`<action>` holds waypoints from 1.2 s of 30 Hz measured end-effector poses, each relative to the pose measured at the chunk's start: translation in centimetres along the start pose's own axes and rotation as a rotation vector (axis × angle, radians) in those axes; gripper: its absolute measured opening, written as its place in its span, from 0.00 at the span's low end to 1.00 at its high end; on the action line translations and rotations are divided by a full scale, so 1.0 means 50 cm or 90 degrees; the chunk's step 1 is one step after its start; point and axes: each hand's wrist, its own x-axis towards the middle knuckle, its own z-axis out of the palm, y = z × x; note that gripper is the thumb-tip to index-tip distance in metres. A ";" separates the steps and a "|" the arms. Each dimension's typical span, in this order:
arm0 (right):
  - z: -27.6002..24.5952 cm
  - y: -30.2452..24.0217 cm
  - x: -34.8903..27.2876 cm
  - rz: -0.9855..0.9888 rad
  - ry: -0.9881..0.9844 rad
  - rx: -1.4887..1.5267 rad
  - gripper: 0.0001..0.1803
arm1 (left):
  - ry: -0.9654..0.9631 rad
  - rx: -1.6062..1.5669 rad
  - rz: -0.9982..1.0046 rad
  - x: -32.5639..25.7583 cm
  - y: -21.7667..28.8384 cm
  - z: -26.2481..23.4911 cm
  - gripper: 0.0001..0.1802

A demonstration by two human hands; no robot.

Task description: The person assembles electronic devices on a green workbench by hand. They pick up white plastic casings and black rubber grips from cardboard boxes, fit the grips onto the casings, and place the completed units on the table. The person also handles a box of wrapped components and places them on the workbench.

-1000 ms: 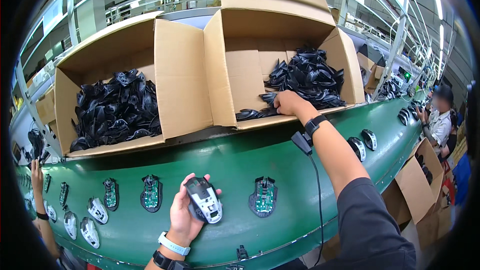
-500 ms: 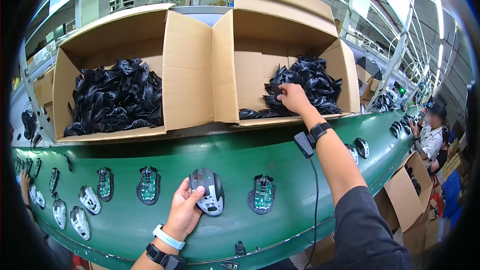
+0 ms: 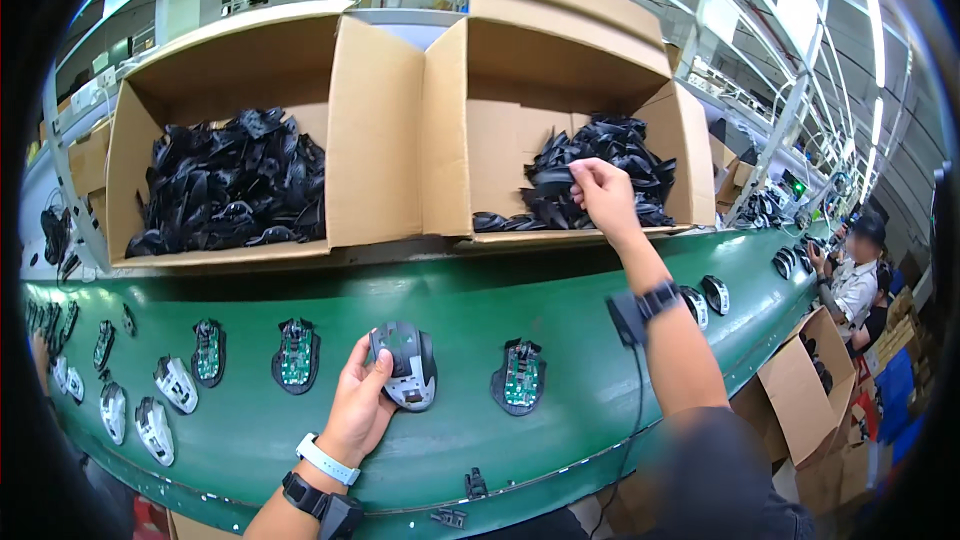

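My left hand [image 3: 358, 398] is closed round the side of a partly assembled computer mouse [image 3: 406, 368], dark on top with a white-grey lower end, held over the green conveyor belt [image 3: 400, 470]. Up at the right cardboard box [image 3: 500, 155], my right hand [image 3: 606, 200] pinches a thin curved black plastic piece [image 3: 552, 177], slightly blurred, just above the heap of similar black pieces [image 3: 620, 145]. A mouse base with a green circuit board [image 3: 522, 380] lies on the belt to the right of my left hand.
A left cardboard box [image 3: 375, 140] holds another heap of black pieces [image 3: 235, 180]. More mouse bases [image 3: 296, 355] and white shells [image 3: 153, 430] lie leftward on the belt. A cable [image 3: 638, 420] hangs from my right wrist. A co-worker [image 3: 855, 265] sits far right, by an open carton [image 3: 810, 390].
My right hand has drawn back slightly rightward from the heap, with a black plastic piece now showing at its fingertips. The left hand still holds the mouse, shifted a little.
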 end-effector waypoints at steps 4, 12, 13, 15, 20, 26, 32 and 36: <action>0.090 -0.117 -0.225 0.142 -0.174 0.395 0.10 | -0.034 -0.076 -0.022 -0.003 -0.005 -0.010 0.23; 0.196 -0.156 -0.416 0.281 -0.418 0.606 0.09 | -0.090 -0.016 -0.093 -0.018 0.024 0.021 0.31; 0.196 -0.152 -0.414 0.271 -0.418 0.618 0.09 | -0.098 -0.007 -0.110 -0.019 0.026 0.026 0.31; 0.184 -0.146 -0.404 0.297 -0.439 0.647 0.08 | -0.099 -0.017 -0.118 -0.005 0.014 0.007 0.32; 0.154 -0.131 -0.400 0.252 -0.468 0.698 0.07 | -0.028 0.119 0.010 -0.010 0.008 0.021 0.39; 0.190 -0.146 -0.422 0.044 -0.471 0.185 0.08 | 0.022 0.125 0.066 -0.002 0.011 0.012 0.41; 0.241 -0.224 -0.454 -0.194 -0.270 0.064 0.41 | -0.137 -0.003 0.012 -0.020 -0.007 0.033 0.37; 0.248 -0.228 -0.480 -0.177 -0.239 -0.012 0.34 | -0.228 0.084 0.019 -0.042 0.004 0.028 0.41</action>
